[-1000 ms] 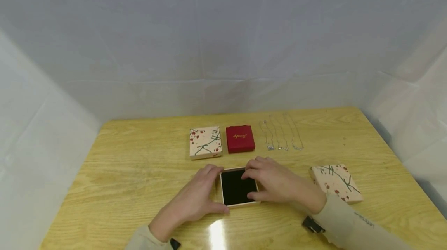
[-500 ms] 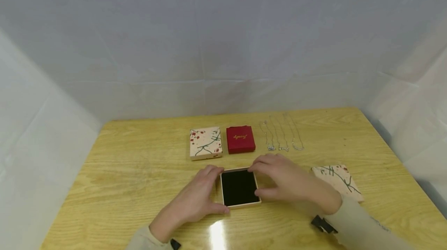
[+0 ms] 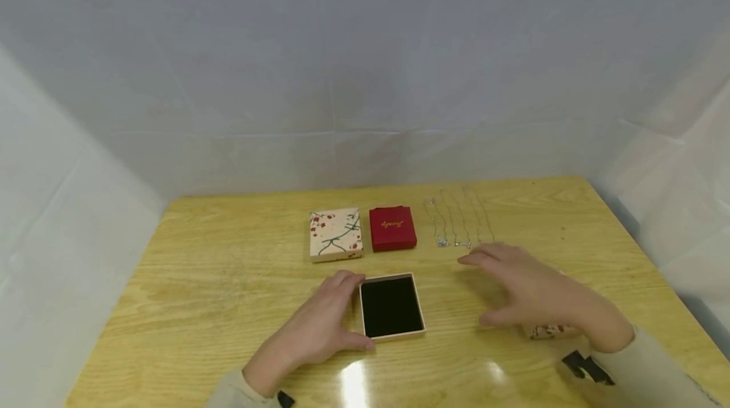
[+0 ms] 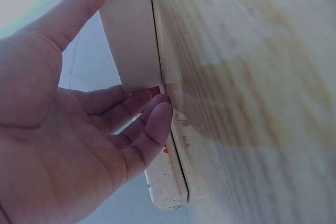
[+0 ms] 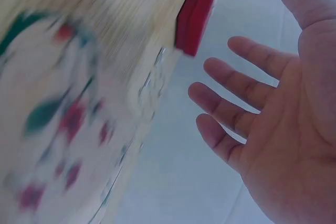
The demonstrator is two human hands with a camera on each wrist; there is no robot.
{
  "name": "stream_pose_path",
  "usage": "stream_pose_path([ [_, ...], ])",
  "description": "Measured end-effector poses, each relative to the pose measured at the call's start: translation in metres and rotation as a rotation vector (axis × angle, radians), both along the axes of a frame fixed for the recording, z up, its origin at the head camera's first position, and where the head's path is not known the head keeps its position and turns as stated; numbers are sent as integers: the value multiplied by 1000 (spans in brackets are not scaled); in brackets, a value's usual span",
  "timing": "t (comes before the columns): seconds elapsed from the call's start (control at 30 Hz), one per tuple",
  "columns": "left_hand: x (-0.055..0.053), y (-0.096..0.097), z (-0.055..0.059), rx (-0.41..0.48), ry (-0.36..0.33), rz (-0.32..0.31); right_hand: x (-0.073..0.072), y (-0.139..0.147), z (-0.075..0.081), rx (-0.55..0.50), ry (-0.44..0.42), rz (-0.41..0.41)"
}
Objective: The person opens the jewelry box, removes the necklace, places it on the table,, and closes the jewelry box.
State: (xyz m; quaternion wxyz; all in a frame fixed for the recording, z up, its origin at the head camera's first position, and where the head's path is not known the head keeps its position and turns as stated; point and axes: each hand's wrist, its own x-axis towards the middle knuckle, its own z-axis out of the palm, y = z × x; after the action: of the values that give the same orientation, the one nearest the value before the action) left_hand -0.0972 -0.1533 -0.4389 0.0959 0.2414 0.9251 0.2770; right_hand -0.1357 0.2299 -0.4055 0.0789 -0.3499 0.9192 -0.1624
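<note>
A shallow square box base [image 3: 392,306] with a black lining lies uncovered on the wooden table, its side wall showing in the left wrist view. My left hand [image 3: 322,316] holds its left side, with the thumb at the near corner and fingers at the far corner. To the right, my right hand [image 3: 533,284] hovers with spread fingers, holding nothing. Below it is a floral-patterned lid [image 3: 550,332], mostly hidden in the head view but large and blurred in the right wrist view. Three thin silver necklaces [image 3: 442,243] lie side by side beyond the hands.
A closed floral box [image 3: 336,234] and a red jewelry box [image 3: 393,228] with gold lettering stand side by side behind the base. White sheeting [image 3: 365,78] surrounds the wooden table [image 3: 217,268] at the back and sides.
My right hand has drawn away from inside the black-lined base and moved right, over the floral lid. My left hand stays at the base's left side.
</note>
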Motion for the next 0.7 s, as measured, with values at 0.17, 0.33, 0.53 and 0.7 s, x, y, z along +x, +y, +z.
stream_pose_path([
  [0.17,0,0,0,2,-3,7,4,21,0,28,-37,-55],
  [0.33,0,0,0,5,-2,6,9,40,1,54,-51,-70],
  [0.53,0,0,-1,14,-7,-2,12,58,-2,104,-85,-92],
  [0.7,0,0,-1,10,-9,-1,15,67,-5,138,-71,-109],
])
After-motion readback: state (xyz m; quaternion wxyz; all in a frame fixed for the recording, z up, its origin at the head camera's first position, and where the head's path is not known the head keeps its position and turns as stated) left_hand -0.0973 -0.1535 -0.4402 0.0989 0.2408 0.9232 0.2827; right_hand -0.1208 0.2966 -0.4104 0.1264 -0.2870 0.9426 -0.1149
